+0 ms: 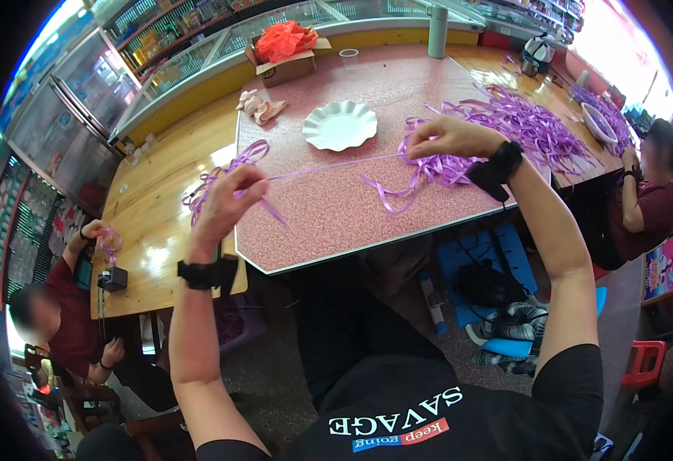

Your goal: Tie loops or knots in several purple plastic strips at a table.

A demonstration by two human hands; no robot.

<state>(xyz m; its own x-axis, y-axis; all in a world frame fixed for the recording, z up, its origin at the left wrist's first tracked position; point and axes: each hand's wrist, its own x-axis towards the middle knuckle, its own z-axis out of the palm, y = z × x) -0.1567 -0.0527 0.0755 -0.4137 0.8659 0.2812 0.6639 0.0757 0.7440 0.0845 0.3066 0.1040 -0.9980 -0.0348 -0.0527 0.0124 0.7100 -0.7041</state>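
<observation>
Pink tabletop (329, 219) | glass counter (375, 29) beyond | hands (225, 200) hold ribbon (332, 166) taut

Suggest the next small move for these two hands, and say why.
Perhaps lay the stretched purple ribbon on the smaller ribbon pile: the left hand and right hand hold it almost straight, and that pile lies close by the left hand.

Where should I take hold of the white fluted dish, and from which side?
Probably the dish's right rim, coming from the right: its wavy edge flares outward like a lip, the right hand is that side, and taut purple ribbon crosses in front.
</observation>
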